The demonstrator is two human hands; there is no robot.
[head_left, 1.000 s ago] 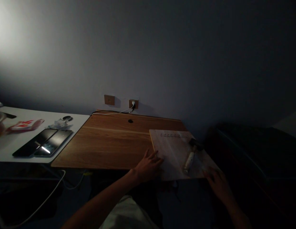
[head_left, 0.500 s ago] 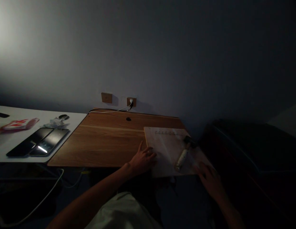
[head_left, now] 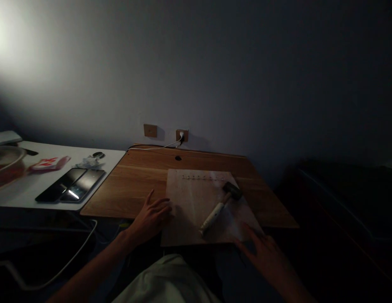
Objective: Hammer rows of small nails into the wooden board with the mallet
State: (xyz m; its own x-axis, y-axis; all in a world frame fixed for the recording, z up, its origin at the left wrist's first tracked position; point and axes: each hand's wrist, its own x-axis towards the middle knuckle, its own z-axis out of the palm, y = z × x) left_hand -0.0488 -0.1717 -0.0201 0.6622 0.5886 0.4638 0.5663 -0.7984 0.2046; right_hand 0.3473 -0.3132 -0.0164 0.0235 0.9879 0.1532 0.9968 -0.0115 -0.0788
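Mallet (head_left: pixel 214 213) laid diag. on board (head_left: pixel 186 202) atop counter (head_left: pixel 132 176), handle twd. near L. L grip (head_left: pixel 154 215) spread at board's L edge; R grip (head_left: pixel 263 250), nearer mallet, spread at near R corner; no firm hold seen.

The board (head_left: pixel 189 198) looks a dull pinkish beige to me, with a paler smear down its middle and a dotted line of small, light-catching pieces (head_left: pixel 188 177) near its top edge. On it, the hammer's head (head_left: pixel 233 191) is almost black, the neck (head_left: pixel 226 198) brown, the grip (head_left: pixel 213 216) off-white with darker marks. Beneath runs a counter (head_left: pixel 142 172) in warm brown, streaked with darker and honey-coloured wood grain. The other counter (head_left: pixel 115 156) is plain white, carrying two glossy black slabs (head_left: pixel 86 185), one crossed by a white glare, and a white packet (head_left: pixel 49 164) with bright red markings. Two wall plates (head_left: pixel 150 130) are tan; the wall (head_left: pixel 214 75) fades from whitish to blue-grey to near-black.
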